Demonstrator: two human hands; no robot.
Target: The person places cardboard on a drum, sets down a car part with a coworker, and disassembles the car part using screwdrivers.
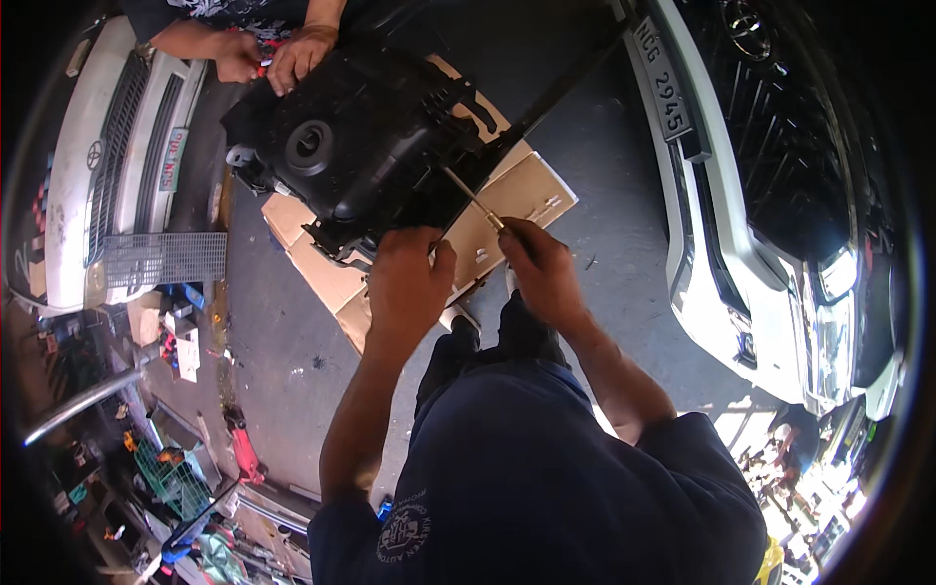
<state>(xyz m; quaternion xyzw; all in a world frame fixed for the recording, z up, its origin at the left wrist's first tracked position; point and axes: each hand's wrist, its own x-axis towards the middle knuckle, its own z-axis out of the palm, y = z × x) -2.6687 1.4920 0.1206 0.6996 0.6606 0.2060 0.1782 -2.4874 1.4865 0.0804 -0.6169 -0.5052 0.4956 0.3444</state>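
Observation:
A large black moulded plastic housing (375, 136) with a round opening lies in front of me, on top of flattened cardboard (522, 210). My left hand (414, 273) is closed at its near edge, with the fingertips hidden against the dark plastic. My right hand (541, 268) is closed around a screwdriver (472, 197), its brass-coloured end at my fingers. The slim metal shaft slants up and left, and its tip meets the right side of the housing. Across from me, another person's hands (278, 58) are at the far left corner of the housing, with something red between them.
A white car front (687, 234) stands close on my right. Another white car's front (107, 146) is at the left, with a grey mesh panel (166, 258) by its bumper. A red floor jack (244, 448) and scattered tools lie at the lower left. Dark floor surrounds the cardboard.

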